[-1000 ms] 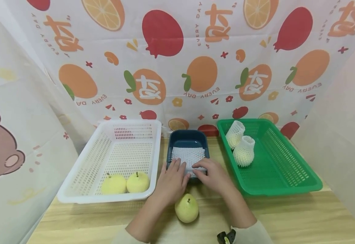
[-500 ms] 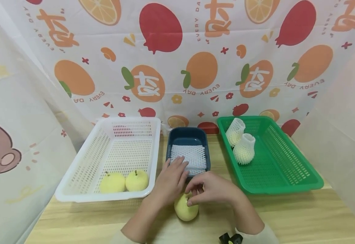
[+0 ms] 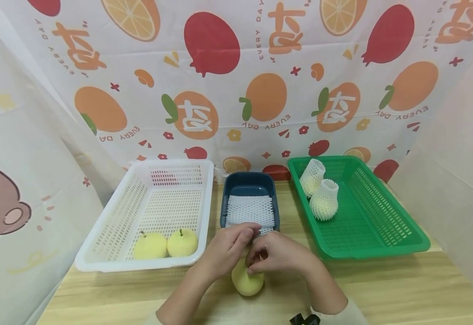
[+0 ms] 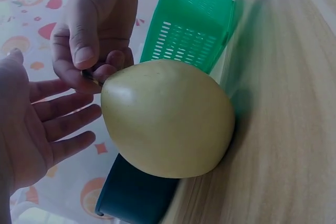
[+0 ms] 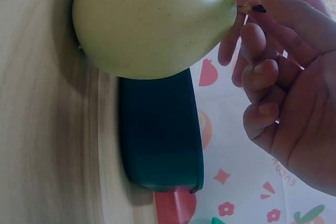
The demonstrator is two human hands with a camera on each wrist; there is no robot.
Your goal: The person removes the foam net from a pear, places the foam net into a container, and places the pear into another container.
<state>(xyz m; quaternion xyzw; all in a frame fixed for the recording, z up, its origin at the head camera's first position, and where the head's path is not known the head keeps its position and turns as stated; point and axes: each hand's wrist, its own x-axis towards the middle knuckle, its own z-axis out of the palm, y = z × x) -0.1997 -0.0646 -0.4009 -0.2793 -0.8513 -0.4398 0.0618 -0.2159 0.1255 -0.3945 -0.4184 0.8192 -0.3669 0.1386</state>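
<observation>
A yellow-green pear (image 3: 247,282) stands upright on the wooden table, its stem (image 5: 252,9) pointing up. My right hand (image 3: 281,253) is over the pear, thumb and curled fingers closed in around the stem; whether they touch it firmly is hard to tell. Just left of the pear's top, my left hand (image 3: 229,246) hovers with its fingers extended, holding nothing. Past both hands sits a small dark blue tray (image 3: 249,181) with flat white foam nets (image 3: 250,210) in it, partly covered by the hands in the head view.
On the left, a white basket (image 3: 171,203) holds two bare pears (image 3: 150,246) near its front. A green basket (image 3: 366,225) stands on the right with two pears in foam nets (image 3: 324,201). A fruit-printed cloth (image 3: 266,97) hangs behind.
My right hand has moved from the foam nets in the tray back to the pear's stem. The left hand has drawn back off the nets and turned toward the pear.
</observation>
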